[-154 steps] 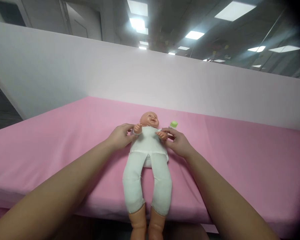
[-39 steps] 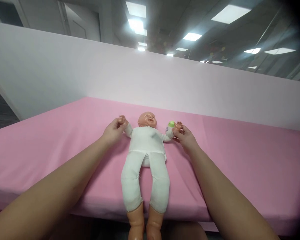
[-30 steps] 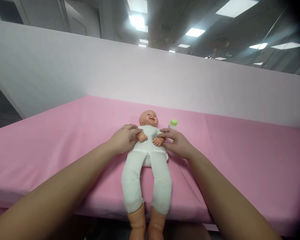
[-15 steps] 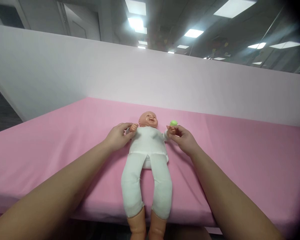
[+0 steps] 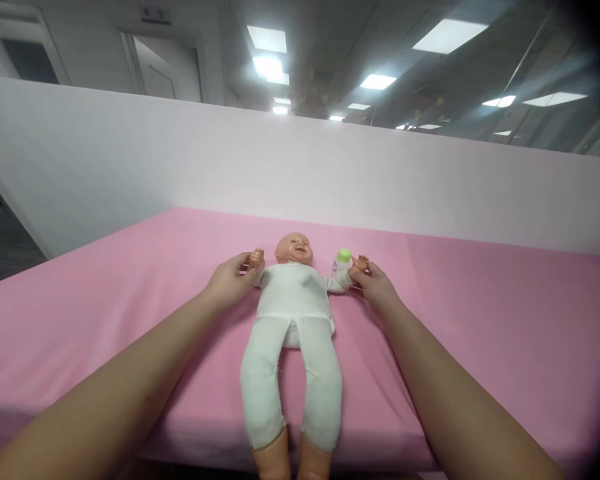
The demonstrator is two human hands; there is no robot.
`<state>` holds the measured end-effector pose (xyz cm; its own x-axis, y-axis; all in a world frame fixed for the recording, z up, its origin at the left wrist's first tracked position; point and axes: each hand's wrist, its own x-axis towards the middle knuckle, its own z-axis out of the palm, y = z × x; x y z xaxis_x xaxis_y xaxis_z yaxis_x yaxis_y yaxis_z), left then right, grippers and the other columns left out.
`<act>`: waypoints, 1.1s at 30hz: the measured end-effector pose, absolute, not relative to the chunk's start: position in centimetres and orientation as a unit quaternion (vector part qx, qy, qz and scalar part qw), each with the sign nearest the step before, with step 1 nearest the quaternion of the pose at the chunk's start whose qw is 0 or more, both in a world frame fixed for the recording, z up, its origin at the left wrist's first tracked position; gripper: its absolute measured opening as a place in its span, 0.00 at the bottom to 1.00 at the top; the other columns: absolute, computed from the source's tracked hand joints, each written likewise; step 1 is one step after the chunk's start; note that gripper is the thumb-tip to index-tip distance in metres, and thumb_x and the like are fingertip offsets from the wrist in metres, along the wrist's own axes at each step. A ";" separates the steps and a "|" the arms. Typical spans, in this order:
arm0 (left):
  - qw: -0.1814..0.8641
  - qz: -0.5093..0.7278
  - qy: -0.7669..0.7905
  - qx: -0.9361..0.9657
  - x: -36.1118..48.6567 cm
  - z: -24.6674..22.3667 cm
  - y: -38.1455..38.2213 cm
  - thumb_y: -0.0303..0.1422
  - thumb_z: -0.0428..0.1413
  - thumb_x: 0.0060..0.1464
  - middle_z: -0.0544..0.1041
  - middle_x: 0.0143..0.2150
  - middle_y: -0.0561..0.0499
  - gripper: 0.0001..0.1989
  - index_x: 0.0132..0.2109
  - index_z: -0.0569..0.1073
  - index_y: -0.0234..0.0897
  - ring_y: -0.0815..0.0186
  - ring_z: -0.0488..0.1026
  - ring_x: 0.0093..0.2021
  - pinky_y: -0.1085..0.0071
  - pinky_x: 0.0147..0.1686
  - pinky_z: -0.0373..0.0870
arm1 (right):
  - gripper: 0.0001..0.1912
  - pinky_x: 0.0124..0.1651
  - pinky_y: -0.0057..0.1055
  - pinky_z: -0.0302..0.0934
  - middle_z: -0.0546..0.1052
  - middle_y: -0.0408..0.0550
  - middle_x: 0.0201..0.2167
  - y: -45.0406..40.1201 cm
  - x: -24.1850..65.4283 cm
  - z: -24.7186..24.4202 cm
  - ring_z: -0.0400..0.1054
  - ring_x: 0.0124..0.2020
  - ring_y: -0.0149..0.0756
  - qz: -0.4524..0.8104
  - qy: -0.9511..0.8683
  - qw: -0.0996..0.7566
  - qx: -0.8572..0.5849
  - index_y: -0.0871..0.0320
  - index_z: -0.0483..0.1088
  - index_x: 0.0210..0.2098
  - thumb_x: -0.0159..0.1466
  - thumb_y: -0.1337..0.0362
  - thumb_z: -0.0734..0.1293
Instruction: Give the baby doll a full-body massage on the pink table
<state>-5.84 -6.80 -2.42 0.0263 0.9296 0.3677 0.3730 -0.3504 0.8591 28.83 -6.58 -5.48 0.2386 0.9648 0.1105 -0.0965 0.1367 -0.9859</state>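
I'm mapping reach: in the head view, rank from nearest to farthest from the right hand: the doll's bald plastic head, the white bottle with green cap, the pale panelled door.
From the right hand:
1. White bottle with green cap, just left.
2. Doll's bald plastic head, farther left.
3. Pale panelled door, beyond the white partition.

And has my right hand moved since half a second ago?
Yes. Judged against the green-capped bottle, your right hand has moved rightward, carrying the doll's left hand from in front of the bottle to beside it.
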 end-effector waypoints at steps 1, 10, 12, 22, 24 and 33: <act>0.274 0.471 0.496 0.676 -5.9 -2.5 -6.7 0.51 0.60 0.57 0.82 0.42 0.46 0.19 0.44 0.80 0.42 0.57 0.77 0.41 0.63 0.45 0.72 | 0.27 0.48 0.43 0.78 0.79 0.49 0.49 -6.5 28.8 -5.6 0.76 0.49 0.46 0.426 -0.447 0.610 -0.496 0.51 0.72 0.53 0.56 0.59 0.78; 0.132 0.350 0.472 0.799 -5.6 -3.1 -6.8 0.49 0.56 0.61 0.79 0.53 0.46 0.21 0.57 0.79 0.50 0.50 0.74 0.54 0.57 0.53 0.70 | 0.16 0.58 0.46 0.69 0.80 0.47 0.53 -9.0 25.9 -3.8 0.75 0.52 0.45 0.311 -0.649 0.518 -0.462 0.49 0.79 0.48 0.60 0.60 0.75; 0.099 0.311 0.459 0.826 -5.4 -3.1 -7.0 0.46 0.55 0.62 0.78 0.55 0.45 0.21 0.59 0.78 0.51 0.50 0.74 0.54 0.56 0.55 0.70 | 0.13 0.59 0.46 0.69 0.81 0.46 0.51 -9.9 24.9 -3.3 0.75 0.52 0.45 0.303 -0.688 0.490 -0.442 0.48 0.80 0.47 0.62 0.61 0.72; 0.045 0.262 0.422 0.867 -5.0 -3.7 -7.0 0.37 0.54 0.61 0.76 0.60 0.44 0.20 0.58 0.78 0.47 0.48 0.69 0.61 0.51 0.62 0.64 | 0.24 0.66 0.53 0.60 0.78 0.43 0.56 -10.7 23.9 -2.9 0.66 0.63 0.52 0.111 -0.831 0.318 -0.442 0.40 0.82 0.47 0.59 0.73 0.68; 0.051 0.276 0.429 0.859 -4.9 -3.7 -7.0 0.38 0.56 0.60 0.77 0.58 0.44 0.19 0.57 0.79 0.46 0.48 0.70 0.59 0.51 0.61 0.64 | 0.23 0.64 0.52 0.62 0.80 0.43 0.53 -10.7 23.8 -2.8 0.69 0.61 0.51 0.127 -0.825 0.336 -0.435 0.41 0.82 0.46 0.59 0.73 0.68; 0.273 0.490 0.502 0.658 -6.9 -4.2 -5.0 0.52 0.59 0.59 0.81 0.47 0.47 0.20 0.50 0.79 0.45 0.54 0.78 0.48 0.61 0.46 0.74 | 0.18 0.56 0.47 0.73 0.77 0.48 0.59 -7.2 27.7 -4.5 0.74 0.56 0.47 0.343 -0.569 0.589 -0.461 0.51 0.76 0.48 0.60 0.55 0.76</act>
<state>-6.87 -4.98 -4.19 0.0157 0.9289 0.3700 0.3937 -0.3459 0.8517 27.73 -7.16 -4.51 0.1181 0.9281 0.3531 0.1201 0.3396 -0.9329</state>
